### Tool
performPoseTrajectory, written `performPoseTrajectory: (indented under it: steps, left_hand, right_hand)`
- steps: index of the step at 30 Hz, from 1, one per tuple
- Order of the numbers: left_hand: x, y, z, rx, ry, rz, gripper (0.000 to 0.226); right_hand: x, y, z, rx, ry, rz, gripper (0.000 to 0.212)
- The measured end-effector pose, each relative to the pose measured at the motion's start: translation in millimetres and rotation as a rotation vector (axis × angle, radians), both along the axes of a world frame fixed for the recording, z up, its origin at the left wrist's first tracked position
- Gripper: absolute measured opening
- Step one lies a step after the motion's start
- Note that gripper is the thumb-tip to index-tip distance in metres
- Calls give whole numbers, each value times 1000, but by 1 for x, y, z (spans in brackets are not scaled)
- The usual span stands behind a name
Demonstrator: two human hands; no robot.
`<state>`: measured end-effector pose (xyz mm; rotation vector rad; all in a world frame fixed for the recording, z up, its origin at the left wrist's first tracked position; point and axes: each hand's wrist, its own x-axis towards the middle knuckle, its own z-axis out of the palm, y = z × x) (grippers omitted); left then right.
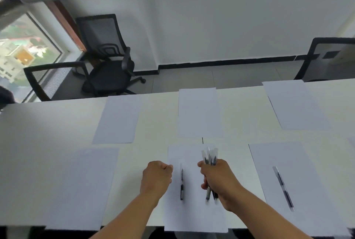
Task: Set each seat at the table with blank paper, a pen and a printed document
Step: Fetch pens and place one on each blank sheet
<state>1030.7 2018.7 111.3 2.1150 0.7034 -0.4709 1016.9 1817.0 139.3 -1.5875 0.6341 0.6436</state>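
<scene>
1. right hand [219, 179] grips a bundle of pens [210, 159] upright over the middle near sheet [194, 213].
2. left hand [157, 176] is a closed fist holding nothing, at that sheet's left edge; one pen [182, 183] lies on the sheet between the hands.
3. right near sheet [299, 190] bears a second pen [283, 188]; left near sheet [82, 187] is bare and overhangs the near edge.
4. three far sheets [198, 113] lie along the white table [38, 133].
5. beyond: black chair [107, 60], window [21, 52], white wall [230, 17].
</scene>
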Motion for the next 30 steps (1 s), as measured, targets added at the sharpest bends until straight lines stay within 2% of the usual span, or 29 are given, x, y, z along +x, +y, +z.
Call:
performPoseTrajectory:
  steps: [13,23,30]
  left_hand:
    - [-54,45,48,-6,-124,27,33]
    - [-111,166,85,-92,-247,65,29]
    - [-147,254,103,-105,-326,109,29]
  right_hand:
    - [-40,63,26,9,-83,-8,22]
    - [-95,202,56,26,-149,27,21]
    - [-135,289,75,37,-275,66,20]
